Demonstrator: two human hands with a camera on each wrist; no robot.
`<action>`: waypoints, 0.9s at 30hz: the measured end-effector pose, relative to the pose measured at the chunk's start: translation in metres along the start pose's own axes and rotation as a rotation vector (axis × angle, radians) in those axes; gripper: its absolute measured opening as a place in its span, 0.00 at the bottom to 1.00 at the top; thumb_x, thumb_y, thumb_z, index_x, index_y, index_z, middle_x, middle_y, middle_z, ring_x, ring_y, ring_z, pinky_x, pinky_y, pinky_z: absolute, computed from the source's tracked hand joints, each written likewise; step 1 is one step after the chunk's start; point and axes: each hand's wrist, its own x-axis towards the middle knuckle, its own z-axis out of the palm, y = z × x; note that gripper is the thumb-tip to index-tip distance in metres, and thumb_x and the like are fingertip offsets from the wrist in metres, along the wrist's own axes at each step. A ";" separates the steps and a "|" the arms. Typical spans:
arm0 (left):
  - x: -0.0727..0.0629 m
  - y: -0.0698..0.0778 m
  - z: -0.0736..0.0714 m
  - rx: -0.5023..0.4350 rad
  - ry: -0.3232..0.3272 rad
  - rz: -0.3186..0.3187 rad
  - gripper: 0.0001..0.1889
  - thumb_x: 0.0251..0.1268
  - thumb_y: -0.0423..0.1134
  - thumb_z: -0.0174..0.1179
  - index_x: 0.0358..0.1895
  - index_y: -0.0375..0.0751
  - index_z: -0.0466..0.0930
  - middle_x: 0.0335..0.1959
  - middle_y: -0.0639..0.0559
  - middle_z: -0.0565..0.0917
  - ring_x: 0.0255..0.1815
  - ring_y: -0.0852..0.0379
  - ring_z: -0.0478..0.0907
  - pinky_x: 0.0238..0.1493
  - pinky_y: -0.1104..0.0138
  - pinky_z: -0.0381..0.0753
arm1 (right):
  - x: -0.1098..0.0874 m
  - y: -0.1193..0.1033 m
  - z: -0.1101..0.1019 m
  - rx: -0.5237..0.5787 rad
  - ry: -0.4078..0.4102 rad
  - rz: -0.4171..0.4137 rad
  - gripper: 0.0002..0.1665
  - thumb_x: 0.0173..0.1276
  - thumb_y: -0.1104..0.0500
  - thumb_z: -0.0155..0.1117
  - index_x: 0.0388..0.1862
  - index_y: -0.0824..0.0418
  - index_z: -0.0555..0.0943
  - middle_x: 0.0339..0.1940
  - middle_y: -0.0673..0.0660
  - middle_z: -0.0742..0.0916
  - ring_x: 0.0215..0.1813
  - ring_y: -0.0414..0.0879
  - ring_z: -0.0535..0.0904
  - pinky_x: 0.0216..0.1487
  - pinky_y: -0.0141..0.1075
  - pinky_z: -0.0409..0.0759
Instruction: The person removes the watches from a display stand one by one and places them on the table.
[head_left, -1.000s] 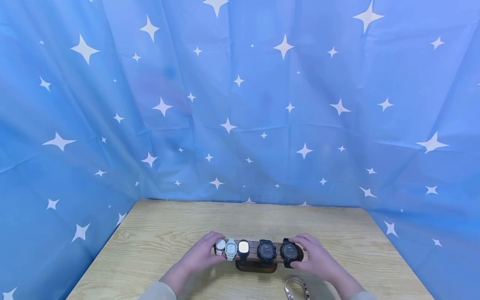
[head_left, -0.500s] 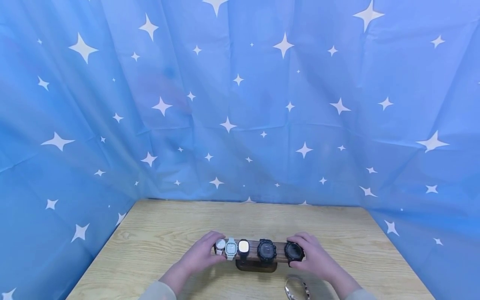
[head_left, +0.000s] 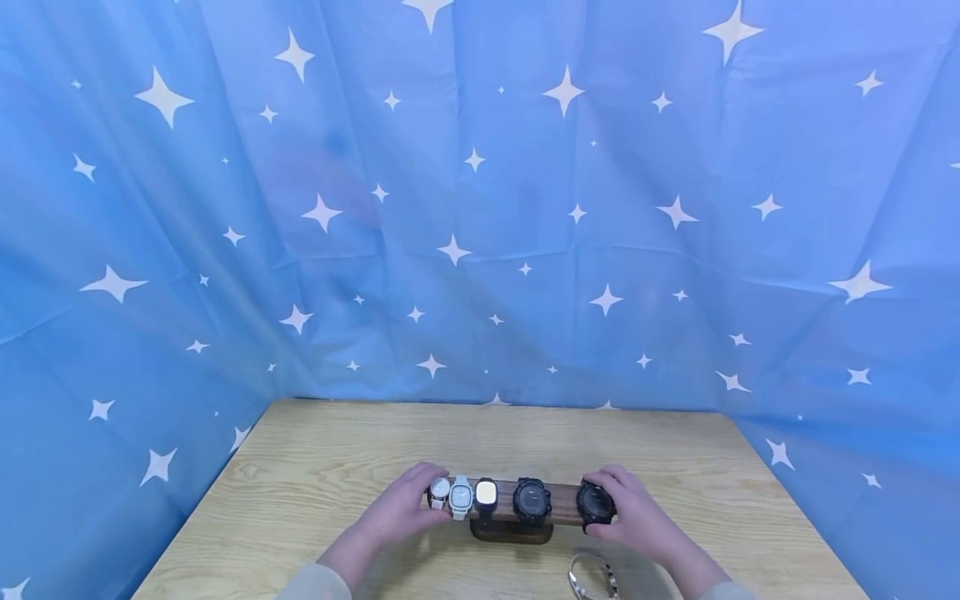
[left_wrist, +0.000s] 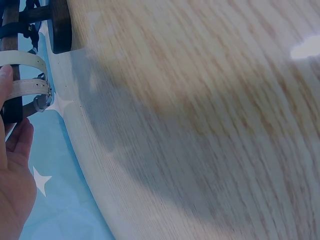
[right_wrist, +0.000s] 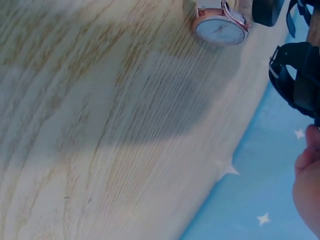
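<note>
A dark wooden watch stand, its bar [head_left: 567,504] raised on a rounded base [head_left: 512,532], carries several watches in a row. My left hand [head_left: 401,508] grips the bar's left end, beside a small white-strapped watch [head_left: 439,492] and a pale mint square watch [head_left: 461,497]. A black watch with a bright square face [head_left: 486,492] and a chunky black watch [head_left: 532,500] sit nearer the middle. At the right end, my right hand [head_left: 637,521] pinches another chunky black watch [head_left: 596,503] between thumb and fingers. Its strap [right_wrist: 292,62] loops under the bar in the right wrist view.
A loose watch with a rose-gold case [right_wrist: 220,29] lies on the wooden table [head_left: 360,442], in front of the stand toward the right. Blue star-print cloth [head_left: 480,208] hangs behind the table and along its sides.
My right hand has slid the chunky black watch rightward along the bar to its end, widening the gap to the neighbouring watch. My left hand has stayed on the stand.
</note>
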 end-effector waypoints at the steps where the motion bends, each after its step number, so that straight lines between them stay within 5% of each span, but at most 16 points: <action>1: 0.000 0.000 0.000 0.001 0.000 -0.002 0.31 0.51 0.47 0.68 0.58 0.38 0.72 0.52 0.53 0.76 0.53 0.53 0.74 0.58 0.57 0.73 | -0.001 0.001 0.000 -0.004 0.011 -0.002 0.38 0.45 0.55 0.77 0.56 0.63 0.75 0.52 0.59 0.75 0.53 0.59 0.70 0.45 0.50 0.77; 16: 0.003 0.002 -0.001 -0.029 -0.011 -0.067 0.30 0.50 0.46 0.68 0.57 0.39 0.73 0.52 0.54 0.76 0.52 0.54 0.74 0.56 0.57 0.74 | -0.020 0.012 -0.002 0.020 0.103 0.011 0.33 0.40 0.56 0.78 0.47 0.61 0.75 0.46 0.55 0.75 0.44 0.47 0.73 0.40 0.37 0.79; 27: 0.005 0.000 0.000 -0.026 -0.017 -0.068 0.29 0.51 0.46 0.68 0.57 0.40 0.72 0.52 0.54 0.76 0.53 0.53 0.74 0.57 0.56 0.74 | -0.032 0.014 -0.001 0.059 0.068 0.008 0.31 0.41 0.55 0.78 0.43 0.59 0.72 0.43 0.53 0.74 0.40 0.42 0.73 0.38 0.35 0.78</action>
